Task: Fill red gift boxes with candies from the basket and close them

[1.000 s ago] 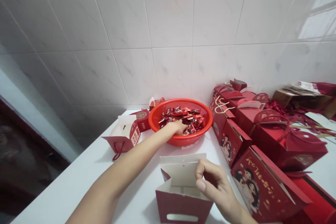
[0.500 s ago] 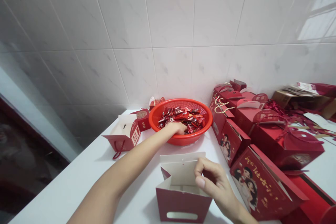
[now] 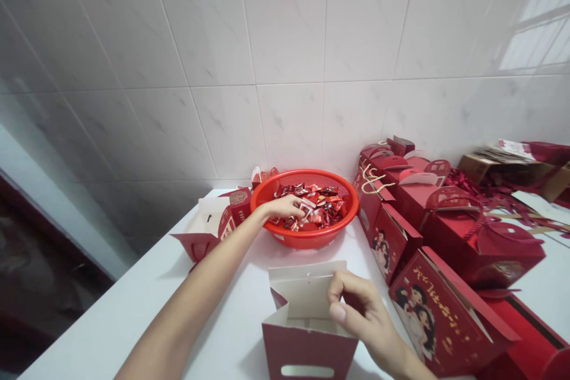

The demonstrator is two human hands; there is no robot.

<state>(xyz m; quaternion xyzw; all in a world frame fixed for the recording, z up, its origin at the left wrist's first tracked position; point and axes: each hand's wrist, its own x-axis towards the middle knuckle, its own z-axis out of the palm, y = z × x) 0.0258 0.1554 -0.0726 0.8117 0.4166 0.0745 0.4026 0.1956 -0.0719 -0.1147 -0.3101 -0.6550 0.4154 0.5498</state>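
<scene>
Your L hand (image 3: 285,206), mid-frame, has just lifted, pinched on red wrapped pcs (image 3: 308,208) in basket (image 3: 307,241); pick looks made.

An indoor room, seemingly domestic, though which room cannot be told. Marbled tiles (image 3: 285,29) cover the wall, and window light (image 3: 537,32) reflects in them at upper right. A plain white table (image 3: 111,332) fills the lower frame, bearing a red plastic basket (image 3: 307,240) at centre and gift boxes (image 3: 449,314) at lower right.
</scene>
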